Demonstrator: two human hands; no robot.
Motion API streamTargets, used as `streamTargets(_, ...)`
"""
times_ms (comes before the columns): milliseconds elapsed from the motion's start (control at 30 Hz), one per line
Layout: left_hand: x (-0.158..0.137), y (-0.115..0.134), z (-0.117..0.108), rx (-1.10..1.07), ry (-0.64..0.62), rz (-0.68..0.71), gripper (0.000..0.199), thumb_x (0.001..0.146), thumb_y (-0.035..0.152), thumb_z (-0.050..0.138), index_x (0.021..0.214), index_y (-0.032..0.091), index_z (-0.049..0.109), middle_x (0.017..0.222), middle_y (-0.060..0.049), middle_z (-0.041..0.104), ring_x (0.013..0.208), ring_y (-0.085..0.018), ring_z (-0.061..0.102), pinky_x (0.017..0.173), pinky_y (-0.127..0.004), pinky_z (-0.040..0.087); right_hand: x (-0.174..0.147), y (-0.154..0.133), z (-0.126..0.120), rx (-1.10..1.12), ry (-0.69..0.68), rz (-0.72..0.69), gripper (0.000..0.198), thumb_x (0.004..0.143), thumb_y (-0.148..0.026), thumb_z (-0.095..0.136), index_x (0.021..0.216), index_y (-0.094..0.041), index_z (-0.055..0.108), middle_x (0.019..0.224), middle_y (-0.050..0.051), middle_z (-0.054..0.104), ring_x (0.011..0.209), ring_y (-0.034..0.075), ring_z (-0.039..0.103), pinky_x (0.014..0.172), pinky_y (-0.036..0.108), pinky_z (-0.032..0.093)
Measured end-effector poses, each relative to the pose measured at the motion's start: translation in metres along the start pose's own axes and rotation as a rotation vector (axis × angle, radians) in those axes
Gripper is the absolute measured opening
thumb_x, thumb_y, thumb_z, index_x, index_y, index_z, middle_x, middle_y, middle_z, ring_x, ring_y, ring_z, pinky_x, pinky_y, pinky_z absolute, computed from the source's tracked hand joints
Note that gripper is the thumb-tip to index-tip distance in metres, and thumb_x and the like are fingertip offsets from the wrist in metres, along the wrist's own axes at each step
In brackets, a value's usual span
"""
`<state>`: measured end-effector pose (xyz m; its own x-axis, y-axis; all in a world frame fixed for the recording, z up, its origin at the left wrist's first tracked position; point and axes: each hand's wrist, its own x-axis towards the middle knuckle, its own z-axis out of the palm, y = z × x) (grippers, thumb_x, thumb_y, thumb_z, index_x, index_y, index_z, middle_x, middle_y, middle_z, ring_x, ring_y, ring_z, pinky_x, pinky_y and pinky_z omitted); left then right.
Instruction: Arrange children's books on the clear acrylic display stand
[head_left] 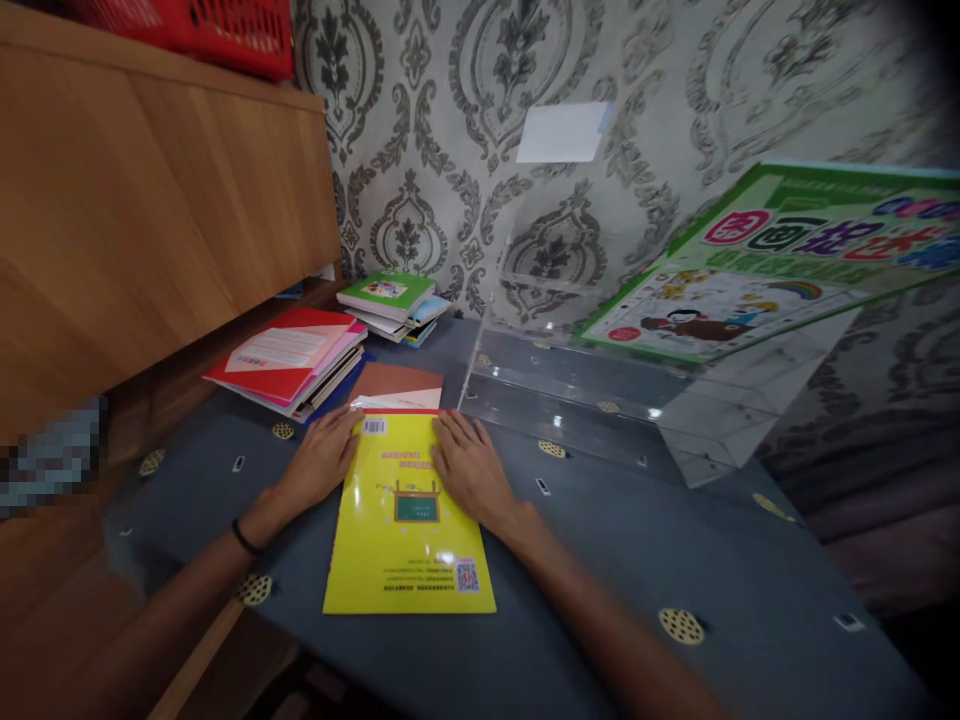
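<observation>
On the grey-blue, pineapple-patterned desk (600,560), a glossy yellow rectangular paperback book (409,550) lies flat below both hands' reach. The left hand (324,455) meets its far left corner, fingers together — whether they pinch it, I cannot tell. The right hand (474,468) lies spread on the far right edge, its thumb indistinct. A brown-and-pink book (399,380) beyond is partly covered. A green-bordered picture book (750,270) — cut off at right — leans above the transparent plastic stand (570,400).

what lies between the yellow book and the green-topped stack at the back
A brown cover right by the yellow book, then a narrow strip of grey tablecloth before the green-topped stack; the head view shows this.
</observation>
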<state>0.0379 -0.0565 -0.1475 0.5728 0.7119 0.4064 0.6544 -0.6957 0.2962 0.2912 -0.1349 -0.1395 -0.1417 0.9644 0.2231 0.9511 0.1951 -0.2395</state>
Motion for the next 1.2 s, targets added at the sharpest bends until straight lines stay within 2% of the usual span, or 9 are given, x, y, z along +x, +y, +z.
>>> streamTargets(167, 0.005, -0.006, -0.004, -0.117, 0.008, -0.036, 0.037, 0.097, 0.019, 0.034, 0.129, 0.015, 0.052, 0.133, -0.013, 0.064, 0.126, -0.023, 0.057, 0.108, -0.045, 0.047, 0.021, -0.051, 0.003, 0.091, -0.146, -0.258, 0.045, 0.103, -0.026, 0.036, 0.144, -0.015, 0.05, 0.152, 0.012, 0.05, 0.147, 0.026, 0.036, 0.12, 0.051, 0.03)
streamTargets(267, 0.005, -0.007, -0.005, -0.116, -0.007, -0.042, 0.039, 0.095, 0.015, 0.034, 0.13, 0.014, 0.05, 0.133, -0.013, 0.063, 0.127, -0.023, 0.055, 0.109, -0.045, 0.046, 0.018, -0.076, 0.005, 0.131, -0.186, -0.436, 0.043, 0.103, -0.023, 0.036, 0.143, -0.015, 0.051, 0.152, 0.012, 0.05, 0.148, 0.024, 0.035, 0.122, 0.05, 0.027)
streamTargets(367, 0.005, -0.005, -0.005, -0.092, -0.013, -0.052, 0.04, 0.093, 0.012, 0.035, 0.13, 0.014, 0.051, 0.133, -0.012, 0.064, 0.127, -0.023, 0.055, 0.109, -0.045, 0.046, -0.006, -0.088, 0.003, 0.147, -0.217, -0.533, 0.043, 0.104, -0.026, 0.038, 0.142, -0.013, 0.052, 0.153, 0.013, 0.048, 0.148, 0.024, 0.035, 0.123, 0.049, 0.025)
streamTargets(533, 0.005, -0.002, -0.005, -0.056, -0.002, -0.046, 0.038, 0.094, 0.018, 0.037, 0.128, 0.014, 0.052, 0.133, -0.014, 0.063, 0.124, -0.025, 0.057, 0.107, -0.047, 0.046, -0.061, -0.094, -0.008, 0.202, -0.276, -0.658, 0.044, 0.104, -0.034, 0.043, 0.146, -0.02, 0.047, 0.157, 0.006, 0.045, 0.149, 0.019, 0.032, 0.126, 0.043, 0.022)
streamTargets(667, 0.004, -0.002, -0.004, -0.041, -0.003, -0.039, 0.037, 0.094, 0.021, 0.036, 0.128, 0.015, 0.052, 0.132, -0.014, 0.064, 0.125, -0.027, 0.056, 0.107, -0.049, 0.046, -0.075, -0.081, -0.016, 0.249, -0.293, -0.604, 0.052, 0.102, -0.043, 0.047, 0.148, -0.018, 0.045, 0.157, 0.01, 0.044, 0.149, 0.02, 0.032, 0.126, 0.042, 0.023)
streamTargets(867, 0.002, -0.003, -0.002, -0.025, 0.002, -0.015, 0.037, 0.096, 0.023, 0.036, 0.129, 0.016, 0.052, 0.134, -0.014, 0.062, 0.125, -0.028, 0.056, 0.105, -0.051, 0.047, -0.061, -0.041, -0.021, 0.262, -0.245, -0.293, 0.059, 0.103, -0.046, 0.042, 0.153, -0.014, 0.038, 0.161, 0.014, 0.035, 0.153, 0.023, 0.023, 0.126, 0.048, 0.02)
streamTargets(1000, 0.004, 0.002, -0.005, 0.029, 0.019, 0.023, 0.036, 0.096, 0.022, 0.035, 0.127, 0.015, 0.054, 0.13, -0.015, 0.064, 0.123, -0.03, 0.057, 0.101, -0.05, 0.049, -0.062, -0.043, -0.019, 0.236, -0.225, -0.214, 0.061, 0.103, -0.049, 0.042, 0.152, -0.013, 0.04, 0.161, 0.017, 0.035, 0.154, 0.025, 0.019, 0.126, 0.05, 0.018)
streamTargets(1100, 0.003, 0.012, -0.013, 0.111, 0.035, 0.057, 0.031, 0.098, 0.025, 0.036, 0.113, 0.017, 0.062, 0.109, -0.014, 0.07, 0.106, -0.03, 0.063, 0.094, -0.049, 0.05, -0.075, -0.047, -0.022, 0.236, -0.237, -0.24, 0.063, 0.1, -0.051, 0.048, 0.15, -0.014, 0.043, 0.161, 0.017, 0.033, 0.154, 0.027, 0.018, 0.125, 0.05, 0.019)
streamTargets(1200, -0.006, 0.027, -0.025, 0.17, 0.029, 0.117, 0.032, 0.099, 0.028, 0.036, 0.096, 0.019, 0.066, 0.083, -0.009, 0.068, 0.084, -0.027, 0.063, 0.083, -0.044, 0.051, -0.092, -0.038, -0.034, 0.298, -0.253, -0.3, 0.058, 0.099, -0.05, 0.05, 0.148, -0.017, 0.046, 0.159, 0.014, 0.039, 0.152, 0.024, 0.026, 0.125, 0.047, 0.022)
